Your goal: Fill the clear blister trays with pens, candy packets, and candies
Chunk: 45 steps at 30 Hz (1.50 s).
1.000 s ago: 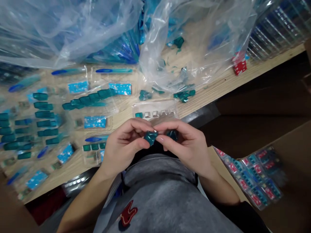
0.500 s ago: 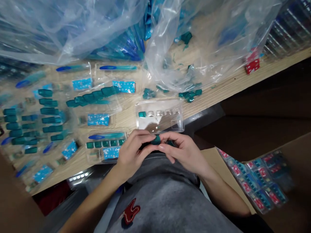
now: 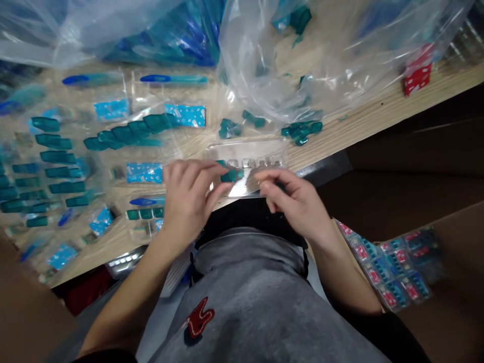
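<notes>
My left hand (image 3: pixel 192 191) pinches a small translucent teal piece (image 3: pixel 231 175) between thumb and fingertips, above a clear plastic blister tray (image 3: pixel 278 146). The tray lies at the table's front edge and has a row of square pockets along its middle. Another teal piece shows in its leftmost pocket, partly behind my left fingers. My right hand (image 3: pixel 293 199) hovers over the tray's right part, fingers curled and thumb close to the index finger; whatever it may hold is hidden. Loose teal pieces (image 3: pixel 301 132) lie just behind the tray.
Filled clear trays with blue pens (image 3: pixel 174 79), light-blue patterned packets (image 3: pixel 144 173) and teal strips (image 3: pixel 60 157) cover the left side. Large clear plastic bags (image 3: pixel 249 55) stand at the back. A red packet (image 3: pixel 418 75) lies at right. Packs with red packets (image 3: pixel 374 275) sit low right in a cardboard box.
My hands have parted and moved forward from near my body to over the tray. The teal piece is now in my left fingers only. The view has shifted slightly.
</notes>
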Tool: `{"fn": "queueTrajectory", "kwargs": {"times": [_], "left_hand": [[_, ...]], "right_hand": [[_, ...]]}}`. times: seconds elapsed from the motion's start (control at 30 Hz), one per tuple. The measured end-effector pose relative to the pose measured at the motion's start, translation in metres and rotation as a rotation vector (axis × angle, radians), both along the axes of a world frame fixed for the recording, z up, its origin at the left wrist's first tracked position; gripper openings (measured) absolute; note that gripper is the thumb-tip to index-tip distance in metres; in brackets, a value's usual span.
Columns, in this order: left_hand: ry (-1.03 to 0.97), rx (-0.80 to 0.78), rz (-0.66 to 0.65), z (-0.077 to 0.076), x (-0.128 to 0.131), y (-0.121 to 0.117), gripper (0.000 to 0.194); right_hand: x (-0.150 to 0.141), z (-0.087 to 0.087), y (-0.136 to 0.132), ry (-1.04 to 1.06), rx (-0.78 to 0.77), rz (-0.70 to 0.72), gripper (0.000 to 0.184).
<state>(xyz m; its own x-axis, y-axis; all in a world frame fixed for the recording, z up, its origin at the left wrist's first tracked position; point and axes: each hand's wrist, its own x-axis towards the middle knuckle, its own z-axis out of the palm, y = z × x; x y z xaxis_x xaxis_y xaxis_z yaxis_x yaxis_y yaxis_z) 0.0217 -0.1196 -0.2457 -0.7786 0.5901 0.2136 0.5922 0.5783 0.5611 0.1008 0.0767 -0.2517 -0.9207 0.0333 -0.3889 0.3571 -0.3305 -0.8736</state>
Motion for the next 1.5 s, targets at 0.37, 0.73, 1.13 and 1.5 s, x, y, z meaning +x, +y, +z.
{"fn": "queueTrajectory", "kwargs": {"times": [0.37, 0.73, 1.13, 1.5], "left_hand": [[-0.18, -0.075, 0.011, -0.018, -0.031, 0.007, 0.017], [-0.139, 0.107, -0.055, 0.023, -0.001, 0.015, 0.021], [-0.912, 0.568, 0.19, 0.017, 0.034, 0.016, 0.017], [-0.358, 0.264, 0.208, 0.004, 0.025, 0.012, 0.012]], "right_hand": [[-0.001, -0.009, 0.011, 0.112, -0.083, -0.139, 0.018], [-0.015, -0.004, -0.004, 0.193, -0.254, -0.127, 0.021], [0.0, -0.006, -0.014, 0.192, 0.024, -0.005, 0.022], [-0.029, -0.027, 0.0, 0.719, 1.141, 0.012, 0.016]]}}
